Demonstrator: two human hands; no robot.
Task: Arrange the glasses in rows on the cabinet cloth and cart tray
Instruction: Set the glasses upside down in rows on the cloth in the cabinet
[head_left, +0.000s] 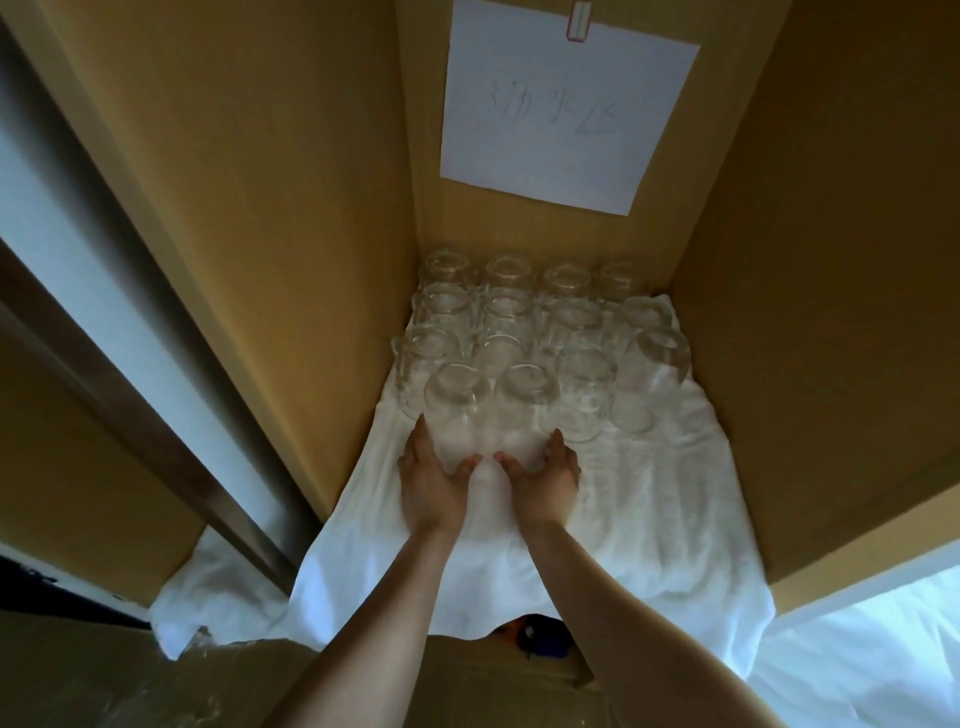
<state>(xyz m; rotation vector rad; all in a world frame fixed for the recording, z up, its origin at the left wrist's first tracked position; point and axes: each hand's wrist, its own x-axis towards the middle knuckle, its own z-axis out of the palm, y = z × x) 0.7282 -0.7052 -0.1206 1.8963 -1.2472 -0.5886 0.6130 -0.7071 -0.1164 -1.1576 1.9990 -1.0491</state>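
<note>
Several clear glasses stand upside down in rows on a white cloth (649, 509) inside a wooden cabinet. The nearest row has two glasses side by side. My left hand (434, 480) grips the rim end of the left front glass (457, 402), fingers round its left side and thumb near the middle. My right hand (545, 478) grips the right front glass (527, 402) the same way from the right. Both glasses rest on the cloth. Further glasses (587, 387) fill the rows behind, up to the back wall.
Cabinet side walls (311, 260) close in left and right. A white paper sheet (566, 104) is clipped to the back wall. The cloth hangs over the front edge. Bare cloth lies to the right of my hands. A door frame (130, 374) runs at left.
</note>
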